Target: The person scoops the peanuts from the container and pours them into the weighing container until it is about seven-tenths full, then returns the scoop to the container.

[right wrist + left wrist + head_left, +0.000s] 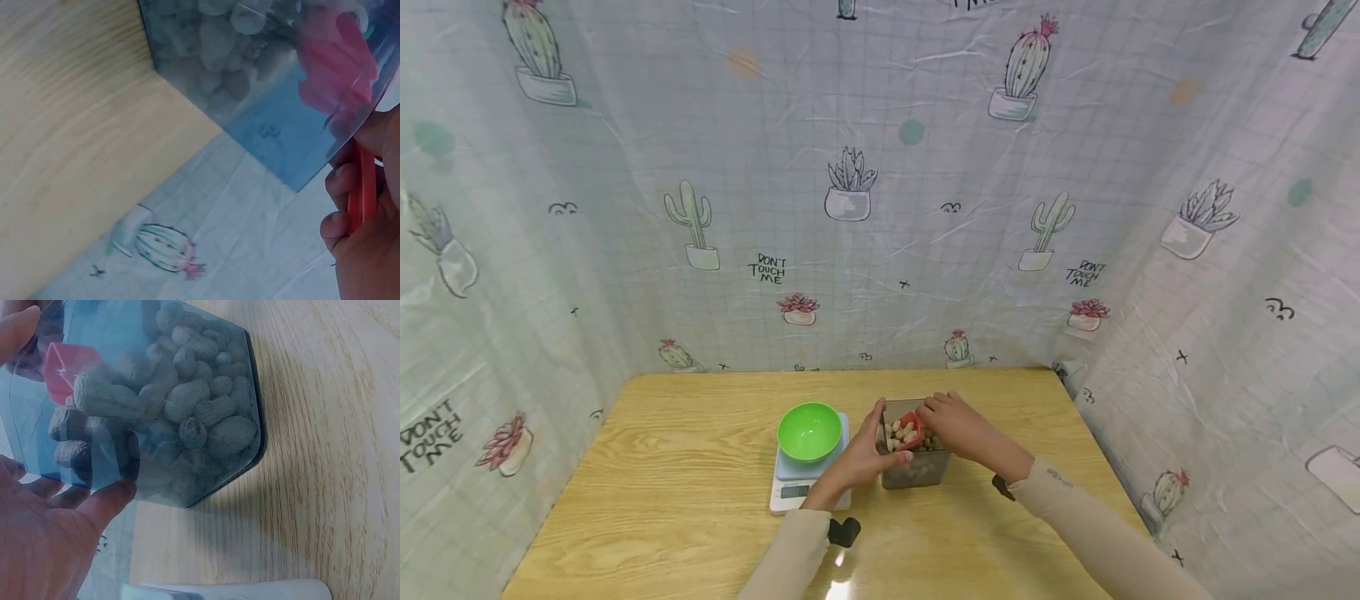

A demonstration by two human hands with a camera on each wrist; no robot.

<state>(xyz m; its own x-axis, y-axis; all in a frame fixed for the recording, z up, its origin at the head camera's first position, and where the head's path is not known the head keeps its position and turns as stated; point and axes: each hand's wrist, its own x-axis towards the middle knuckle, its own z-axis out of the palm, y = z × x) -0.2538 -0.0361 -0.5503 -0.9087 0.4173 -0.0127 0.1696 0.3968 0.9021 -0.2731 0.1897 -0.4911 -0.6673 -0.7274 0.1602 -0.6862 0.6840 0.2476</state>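
Cream sleeves, two, nearest the camera, extended over a wood-grain table. Left hand: set at the left side of a smoky transparent bin, the wall gripped between thumb and fingers, presumably so that the bin is not shifted by work inside it. Right hand: fingers curled around the handle of a red scoop (the grip is best shown by the right wrist view), the scoop's head being held within the bin's mouth, apparently tilted, though its exact angle cannot be told. Unshelled peanuts, numerous: some borne in the scoop, others heaped below in the bin, which is stood on the table. Digital kitchen scale, white: placed left of the bin, just beside the left forearm, its figures not legible. Green bowl, upright: set on the scale's platform, where its load would be weighed; the nearness of bin to bowl would suit short carries. Cactus-print curtain: hung behind.
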